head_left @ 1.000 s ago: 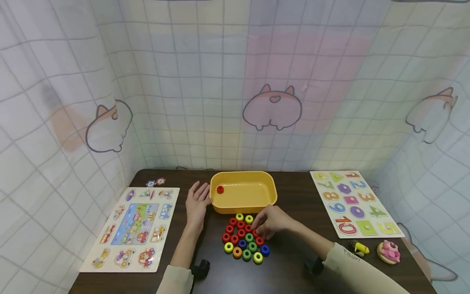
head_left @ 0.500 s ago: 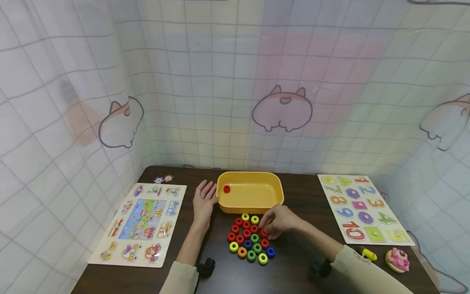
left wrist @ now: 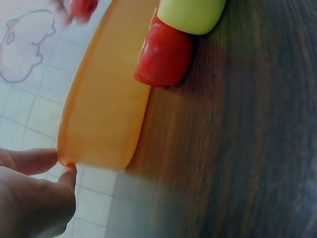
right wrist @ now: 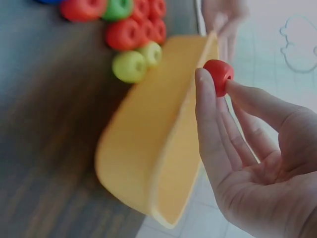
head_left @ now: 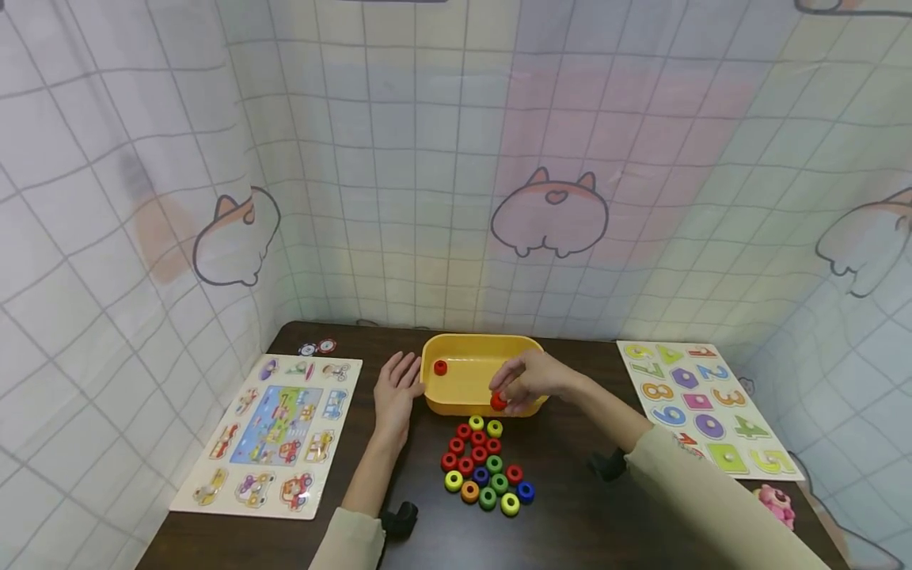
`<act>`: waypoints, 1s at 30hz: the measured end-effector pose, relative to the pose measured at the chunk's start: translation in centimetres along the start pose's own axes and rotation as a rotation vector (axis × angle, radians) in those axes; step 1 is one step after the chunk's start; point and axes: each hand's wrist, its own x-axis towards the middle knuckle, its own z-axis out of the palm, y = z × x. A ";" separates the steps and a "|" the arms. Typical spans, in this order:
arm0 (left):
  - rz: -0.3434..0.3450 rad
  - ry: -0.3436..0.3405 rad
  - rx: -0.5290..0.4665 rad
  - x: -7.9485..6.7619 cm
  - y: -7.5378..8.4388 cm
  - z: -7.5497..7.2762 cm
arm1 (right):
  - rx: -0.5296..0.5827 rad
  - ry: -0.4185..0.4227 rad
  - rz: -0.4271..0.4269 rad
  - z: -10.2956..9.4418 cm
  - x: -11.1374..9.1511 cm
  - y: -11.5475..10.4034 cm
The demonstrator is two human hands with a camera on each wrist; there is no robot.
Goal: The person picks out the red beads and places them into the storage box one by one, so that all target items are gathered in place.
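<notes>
A yellow tray stands at the back of the dark table, with one red bead inside near its left end. My left hand is at the tray's left side; in the left wrist view thumb and finger meet its rim corner from two sides, pinching it. Over the tray's front right, my right hand pinches another red bead between thumb and fingertips, above the rim. In front of the tray lie several thick ring beads: red, green, yellow, blue and orange.
To the left lies a vehicle puzzle board, with two poker chips behind it. A number puzzle board lies at the right, near a pink toy. A patterned curtain hangs behind the table.
My right hand has picked a red bead from the right side of the group and carried it up and back over the tray. The left hand stays at the tray's rim.
</notes>
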 end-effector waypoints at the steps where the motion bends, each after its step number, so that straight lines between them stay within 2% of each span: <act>1: 0.001 0.001 -0.006 0.1 0.0 0.0 | 0.007 0.006 0.000 -0.2 0.6 -0.4; 6: 0.005 0.022 -0.003 0.3 0.0 -0.1 | 0.035 0.047 0.029 -1.0 4.3 -1.5; 13: -0.016 0.024 -0.012 0.4 -0.1 -0.1 | -0.008 0.101 0.086 -0.9 8.3 -1.5; 21: -0.024 0.005 -0.022 0.3 -0.1 -0.1 | -0.019 0.172 0.106 0.0 11.4 -1.3; 30: -0.037 0.016 -0.044 0.3 -0.3 0.2 | -0.067 0.273 0.118 1.7 13.4 -0.2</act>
